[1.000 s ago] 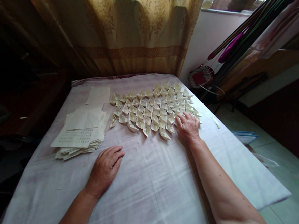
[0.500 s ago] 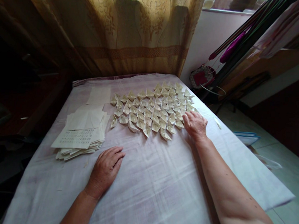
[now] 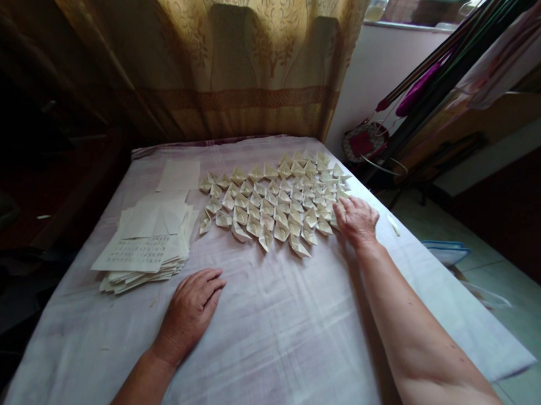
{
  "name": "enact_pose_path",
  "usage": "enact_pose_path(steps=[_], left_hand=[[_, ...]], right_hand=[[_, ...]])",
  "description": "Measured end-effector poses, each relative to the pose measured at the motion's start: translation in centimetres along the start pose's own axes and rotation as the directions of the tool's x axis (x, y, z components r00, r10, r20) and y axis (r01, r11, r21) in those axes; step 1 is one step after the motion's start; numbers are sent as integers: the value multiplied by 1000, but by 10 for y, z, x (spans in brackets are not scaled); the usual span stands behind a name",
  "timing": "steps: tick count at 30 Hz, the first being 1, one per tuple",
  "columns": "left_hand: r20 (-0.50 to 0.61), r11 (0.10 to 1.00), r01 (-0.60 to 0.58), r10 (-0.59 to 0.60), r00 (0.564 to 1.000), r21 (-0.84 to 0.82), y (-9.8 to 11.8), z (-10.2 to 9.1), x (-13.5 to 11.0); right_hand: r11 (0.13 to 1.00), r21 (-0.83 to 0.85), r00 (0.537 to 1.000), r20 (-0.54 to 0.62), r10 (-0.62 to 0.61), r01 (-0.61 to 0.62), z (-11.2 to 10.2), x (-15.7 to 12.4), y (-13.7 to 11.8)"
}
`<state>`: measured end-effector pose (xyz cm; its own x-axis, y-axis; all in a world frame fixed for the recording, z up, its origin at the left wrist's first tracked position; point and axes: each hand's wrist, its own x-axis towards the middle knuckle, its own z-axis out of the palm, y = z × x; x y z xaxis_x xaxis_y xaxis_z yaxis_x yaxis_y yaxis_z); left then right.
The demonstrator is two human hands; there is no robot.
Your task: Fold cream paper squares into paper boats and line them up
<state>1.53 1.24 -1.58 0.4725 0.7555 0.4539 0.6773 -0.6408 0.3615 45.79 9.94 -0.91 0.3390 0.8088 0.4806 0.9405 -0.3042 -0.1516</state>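
The head camera overlooks the table [image 3: 262,330] (facing forward).

A gold patterned curtain [image 3: 270,62], brighter near its top, hangs behind a cloth-covered tabletop [image 3: 271,337]. Right: white wall [image 3: 363,74], window [image 3: 408,9], pale tiled floor [image 3: 527,304]. The left side is dark.

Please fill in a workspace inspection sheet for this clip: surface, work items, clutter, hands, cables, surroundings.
Surface: pale cloth over a table, creased.
Work items: folded paper boats in close rows; paper stack to their left, uneven edges, one sheet showing rows of characters.
Clutter: small pale scrap near the right edge.
Hands: left hand rests on the cloth, holding nothing visible; right hand at the boats' right end, grip unclear.
Cables: nothing seen for certain.
Surroundings: gold patterned curtain behind; bag beyond the far right corner.
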Motion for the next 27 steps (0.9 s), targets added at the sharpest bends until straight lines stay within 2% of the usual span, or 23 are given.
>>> enact_pose_path(steps=[8, 14, 17, 20, 27], left_hand=[[-6, 1000, -13, 13, 1000, -3, 0, -1, 0], [1, 1000, -25, 25, 1000, 8, 0, -2, 1], [0, 1000, -28, 28, 1000, 11, 0, -1, 1], [-3, 1000, -25, 25, 1000, 9, 0, -1, 1], [-5, 999, -35, 35, 999, 8, 0, 0, 0]], right_hand=[[999, 9, 999, 8, -41, 41, 5, 6, -17], [977, 32, 978, -16, -208, 209, 0, -8, -36], [964, 22, 964, 18, -265, 265, -1, -13, -48], [961, 4, 959, 62, -276, 277, -3, -15, -55], [953, 27, 951, 60, -303, 302, -15, -22, -70]])
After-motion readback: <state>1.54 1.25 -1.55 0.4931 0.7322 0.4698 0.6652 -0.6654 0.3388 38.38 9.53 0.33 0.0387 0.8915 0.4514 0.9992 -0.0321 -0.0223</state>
